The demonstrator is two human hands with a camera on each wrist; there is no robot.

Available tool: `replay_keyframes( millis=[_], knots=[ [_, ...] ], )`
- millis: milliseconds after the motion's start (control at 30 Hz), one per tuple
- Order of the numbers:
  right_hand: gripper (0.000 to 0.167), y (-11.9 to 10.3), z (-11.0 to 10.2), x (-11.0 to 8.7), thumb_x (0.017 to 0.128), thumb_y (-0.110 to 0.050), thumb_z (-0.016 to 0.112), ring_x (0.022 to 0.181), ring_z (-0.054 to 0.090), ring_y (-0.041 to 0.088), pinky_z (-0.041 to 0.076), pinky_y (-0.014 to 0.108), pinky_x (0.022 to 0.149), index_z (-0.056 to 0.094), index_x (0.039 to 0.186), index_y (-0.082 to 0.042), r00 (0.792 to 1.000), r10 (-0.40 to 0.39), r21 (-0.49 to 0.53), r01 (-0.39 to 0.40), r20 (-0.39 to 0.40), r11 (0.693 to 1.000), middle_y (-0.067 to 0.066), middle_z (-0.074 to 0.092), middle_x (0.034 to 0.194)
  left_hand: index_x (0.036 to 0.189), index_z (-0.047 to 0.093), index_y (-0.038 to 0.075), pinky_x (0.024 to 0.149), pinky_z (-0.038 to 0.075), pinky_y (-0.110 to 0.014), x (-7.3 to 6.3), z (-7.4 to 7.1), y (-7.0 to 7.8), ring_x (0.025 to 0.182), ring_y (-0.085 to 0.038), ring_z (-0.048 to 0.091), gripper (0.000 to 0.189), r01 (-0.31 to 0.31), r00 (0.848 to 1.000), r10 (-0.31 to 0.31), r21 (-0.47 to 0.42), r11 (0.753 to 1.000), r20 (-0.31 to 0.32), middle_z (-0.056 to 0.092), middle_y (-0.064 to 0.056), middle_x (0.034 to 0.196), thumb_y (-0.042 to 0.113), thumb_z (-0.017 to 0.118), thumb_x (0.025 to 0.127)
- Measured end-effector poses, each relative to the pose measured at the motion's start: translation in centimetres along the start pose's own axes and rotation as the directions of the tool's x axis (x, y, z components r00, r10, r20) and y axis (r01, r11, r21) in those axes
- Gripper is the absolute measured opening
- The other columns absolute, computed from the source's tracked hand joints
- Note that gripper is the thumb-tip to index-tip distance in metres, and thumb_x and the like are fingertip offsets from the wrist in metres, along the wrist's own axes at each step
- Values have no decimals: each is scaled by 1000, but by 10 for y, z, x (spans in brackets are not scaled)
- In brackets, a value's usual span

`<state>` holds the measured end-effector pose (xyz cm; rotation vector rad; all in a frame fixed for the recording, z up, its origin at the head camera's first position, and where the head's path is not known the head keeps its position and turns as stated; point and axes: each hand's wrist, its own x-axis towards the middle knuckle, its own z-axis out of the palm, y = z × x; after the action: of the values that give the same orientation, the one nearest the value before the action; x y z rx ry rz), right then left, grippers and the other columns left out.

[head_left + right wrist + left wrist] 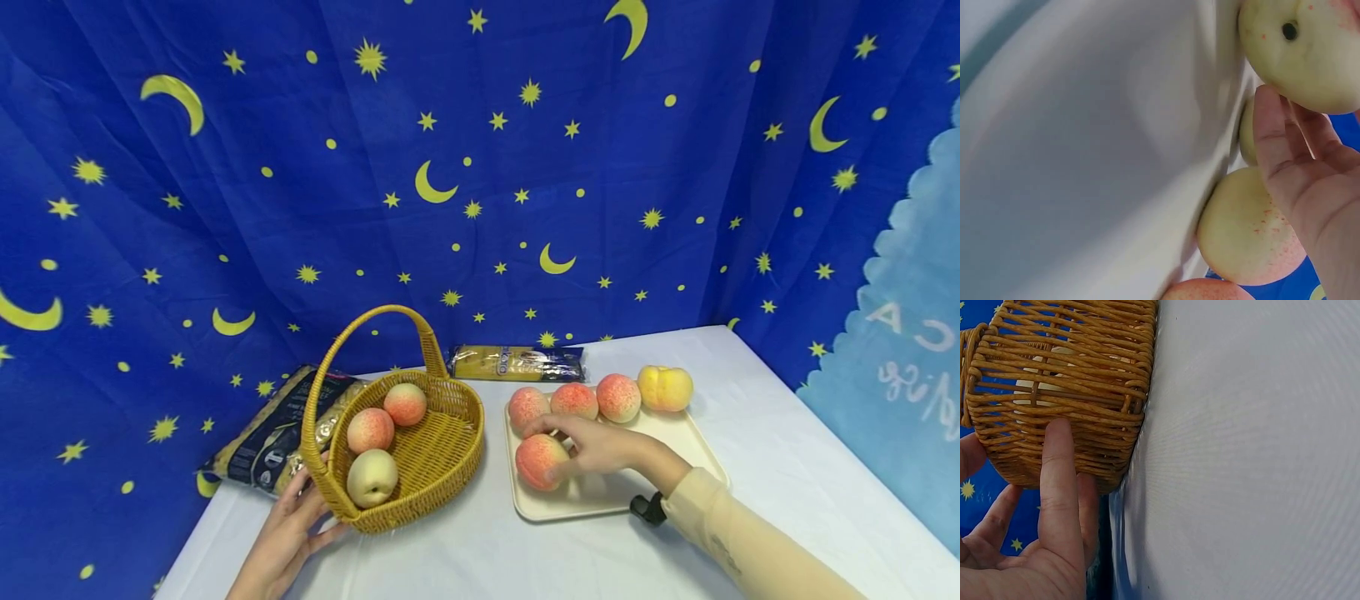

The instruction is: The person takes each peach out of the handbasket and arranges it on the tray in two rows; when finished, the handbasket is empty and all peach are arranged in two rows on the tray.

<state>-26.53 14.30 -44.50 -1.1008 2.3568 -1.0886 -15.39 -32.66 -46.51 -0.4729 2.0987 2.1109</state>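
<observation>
My right hand (603,446) grips a red-and-yellow peach (542,462) at the front left of a cream tray (592,503). In the right wrist view the same peach (1316,69) shows its pale underside with a dark hole, and the fingertips are at its edge. My left hand (288,529) rests against the near left side of a wicker basket (442,496). Straight fingers (1059,487) touch the weave in the left wrist view. Inside the basket sit two reddish peaches (371,431) and a pale one (372,478), grouped at its left.
Along the tray's back stand several reddish peaches (574,402) and a yellow one (665,388). A dark bag of pasta (273,437) lies left of the basket, partly behind it. Behind lies a long pasta packet (517,364) beside the starry blue curtain (495,167).
</observation>
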Motion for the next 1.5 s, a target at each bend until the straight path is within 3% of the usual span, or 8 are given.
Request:
replay_keyframes(
  millis=[167,333,600,733,867,1000,1233,1500],
  knots=[
    [74,-4,-3,-3,87,-26,86,130,63,33,58,50,110,56,151,-4,999,33,-67,-32,4,997,16,60,152,172,20,30,105,62,-54,0,0,1,115,-6,68,70,-1,1000,1,0,1000,0,60,11,146,31,58,113],
    [74,-5,-2,-3,82,-19,89,130,62,33,58,53,110,58,149,-6,999,51,-57,-50,10,997,13,61,150,171,21,31,105,62,-54,0,1,1,115,-7,68,70,1,1000,-1,-1,1000,-8,60,12,145,32,58,113],
    [71,4,-1,-6,83,-14,91,132,60,36,62,37,101,60,146,-10,1000,13,60,-13,-10,998,13,60,151,172,22,33,105,61,-54,1,2,1,117,-8,67,70,-1,1000,1,2,1000,-6,53,6,157,35,59,112],
    [71,7,0,-5,82,-14,91,130,59,31,62,29,96,61,146,-12,1000,-2,82,3,-19,997,11,62,148,172,20,32,105,62,-55,1,2,1,116,-8,67,72,7,1000,-7,2,1000,-14,55,6,154,34,59,112],
    [70,8,2,-3,81,-15,92,126,61,29,62,27,92,62,145,-13,999,-4,74,7,-34,997,11,63,146,172,19,31,105,62,-55,1,2,1,115,-7,67,73,9,1000,-9,4,1000,-17,58,9,149,32,60,112],
    [71,9,4,-2,83,-11,90,131,61,36,61,26,99,60,147,-11,999,5,119,0,-42,993,14,60,151,172,19,31,105,62,-54,1,1,1,115,-7,67,73,7,1000,-7,6,1000,-16,59,9,147,32,60,112],
    [70,10,8,2,82,-8,91,133,61,39,62,36,105,60,144,-13,999,-6,142,12,-45,990,14,59,152,172,19,31,105,62,-55,1,0,1,115,-8,68,72,13,1000,-13,10,1000,-13,59,7,149,33,59,112],
    [69,9,14,7,79,-6,93,131,61,37,62,30,102,60,138,-17,999,-3,167,11,-43,986,11,59,147,172,19,32,105,61,-55,2,0,1,115,-7,68,72,9,1000,-9,10,1000,-8,58,9,149,34,59,112]
  ],
)
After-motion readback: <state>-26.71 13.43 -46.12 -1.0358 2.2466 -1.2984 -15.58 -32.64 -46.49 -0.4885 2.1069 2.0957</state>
